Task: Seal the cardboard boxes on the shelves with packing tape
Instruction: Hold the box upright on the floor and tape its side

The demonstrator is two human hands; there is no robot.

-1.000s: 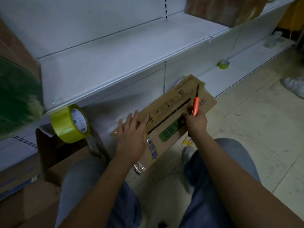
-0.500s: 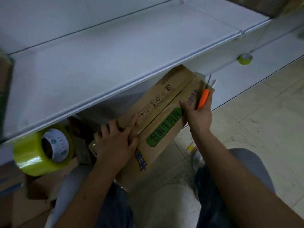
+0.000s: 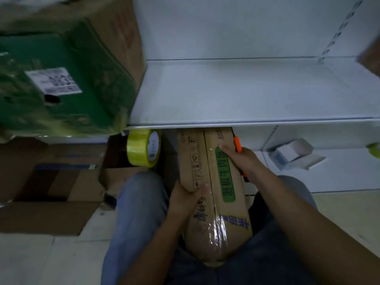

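Centrally, a taped cardboard box [image 3: 213, 182] rests between the person's knees, its far end under the white shelf [image 3: 246, 95]. Left hand [image 3: 185, 199] grips its left edge; right hand [image 3: 244, 161] lies against its right side, clasping an orange cutter [image 3: 238, 144]. Yellow tape roll [image 3: 144, 148], left of centre.

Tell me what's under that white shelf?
Under the white shelf the far end of the taped cardboard box and part of the yellow tape roll show; anything deeper is covered.
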